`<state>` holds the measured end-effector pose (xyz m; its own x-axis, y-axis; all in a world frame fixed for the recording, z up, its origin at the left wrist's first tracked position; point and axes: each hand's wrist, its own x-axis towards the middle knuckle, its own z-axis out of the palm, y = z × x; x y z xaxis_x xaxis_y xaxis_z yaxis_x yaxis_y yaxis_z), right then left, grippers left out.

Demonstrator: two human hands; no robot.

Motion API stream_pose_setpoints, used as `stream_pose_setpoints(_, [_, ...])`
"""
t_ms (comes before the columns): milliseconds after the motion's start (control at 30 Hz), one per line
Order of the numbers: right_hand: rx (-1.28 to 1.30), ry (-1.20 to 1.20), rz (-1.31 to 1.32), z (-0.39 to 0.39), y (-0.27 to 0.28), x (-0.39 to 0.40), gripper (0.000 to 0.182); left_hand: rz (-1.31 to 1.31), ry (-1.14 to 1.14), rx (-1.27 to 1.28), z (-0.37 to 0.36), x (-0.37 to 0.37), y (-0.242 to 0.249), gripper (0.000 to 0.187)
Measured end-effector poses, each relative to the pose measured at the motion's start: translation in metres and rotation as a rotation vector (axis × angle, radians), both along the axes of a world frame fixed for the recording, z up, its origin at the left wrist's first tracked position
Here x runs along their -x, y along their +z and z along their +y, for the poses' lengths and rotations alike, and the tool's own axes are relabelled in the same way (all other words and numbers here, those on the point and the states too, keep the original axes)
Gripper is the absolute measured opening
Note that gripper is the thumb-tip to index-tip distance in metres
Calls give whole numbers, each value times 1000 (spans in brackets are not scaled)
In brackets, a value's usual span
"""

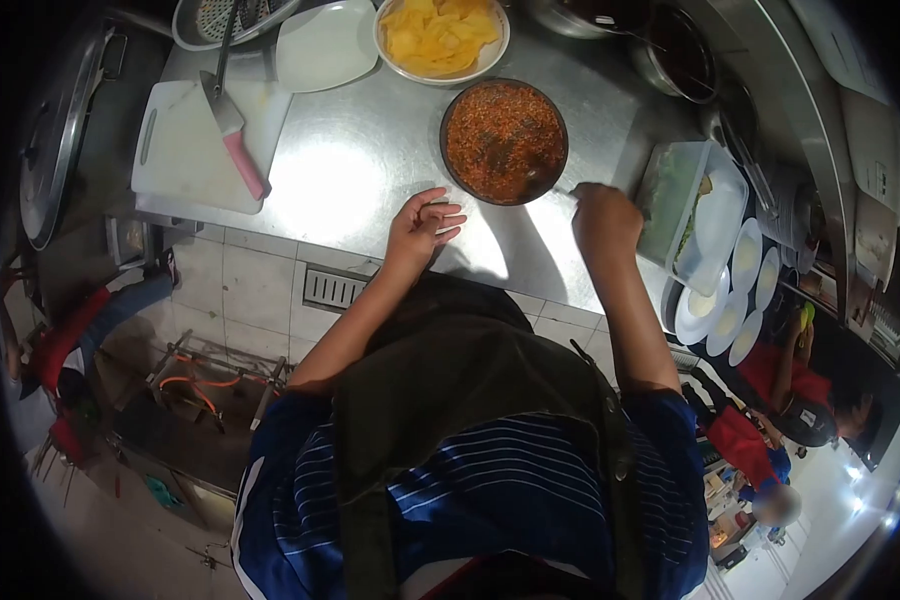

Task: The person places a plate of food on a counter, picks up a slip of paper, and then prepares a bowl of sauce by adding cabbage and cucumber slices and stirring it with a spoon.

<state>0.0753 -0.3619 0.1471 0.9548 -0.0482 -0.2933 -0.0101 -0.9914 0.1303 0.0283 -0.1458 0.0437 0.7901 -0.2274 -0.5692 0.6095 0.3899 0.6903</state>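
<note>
On the steel counter (355,125) sits a dark round bowl (504,140) filled with a reddish-brown chunky mixture. My right hand (608,222) is closed around the handle of a metal utensil whose other end reaches into the mixture. My left hand (426,222) hangs over the counter's front edge, left of the bowl, fingers apart and holding nothing. Behind the bowl stands a white bowl of yellow chips (440,38).
At left lie a white cutting board (192,160) and a red-handled knife (238,150). A white plate (327,45) is behind. Right are a plastic container (692,212), several small plates (726,322) and dark pots (675,50). Other people stand at far left and lower right.
</note>
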Motion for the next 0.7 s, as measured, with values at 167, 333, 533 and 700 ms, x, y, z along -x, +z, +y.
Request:
stream_pose_setpoints(167, [-100,-39,-260,-20,-30,-3,18,-5,-1,2,4,-1,5,32])
stream_pose_setpoints(333, [-587,-148,-129,9,-46,23,17,-17,-27,-9,9,0,4,32])
stream_pose_setpoints(533, [-376,-120,-372,9,-52,8,28,-26,-36,-39,12,-5,12,32])
stream_pose_setpoints(700, [-578,-96,-313,26,-62,14,20,-20,-61,-20,12,-3,5,32])
